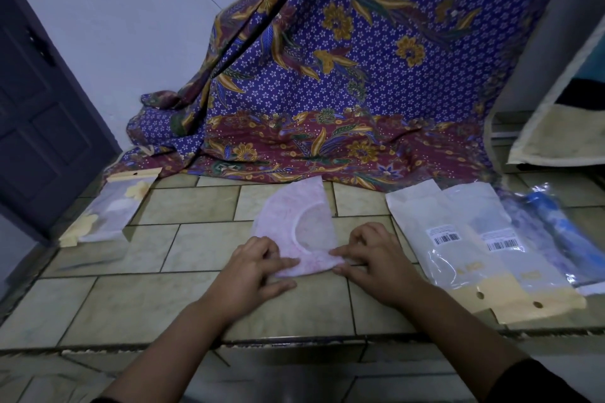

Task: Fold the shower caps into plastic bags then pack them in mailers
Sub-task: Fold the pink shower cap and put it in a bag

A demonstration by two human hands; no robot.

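Note:
A pale pink shower cap [288,222] lies folded in half on the tiled counter [163,291], its elastic rim showing as a white arc. My left hand [258,265] pinches the cap's near left edge. My right hand [373,258] pinches its near right corner between thumb and fingers. Right of the cap lie clear plastic bags [458,245] with barcode labels and tan header cards. A bag holding yellow and white pieces [108,209] lies at the far left.
A blue and maroon floral cloth [327,91] hangs behind the counter and drapes onto it. A blue item in clear wrap [556,226] lies at the far right. A dark door [39,108] stands left. The counter's front edge [294,342] runs beneath my forearms.

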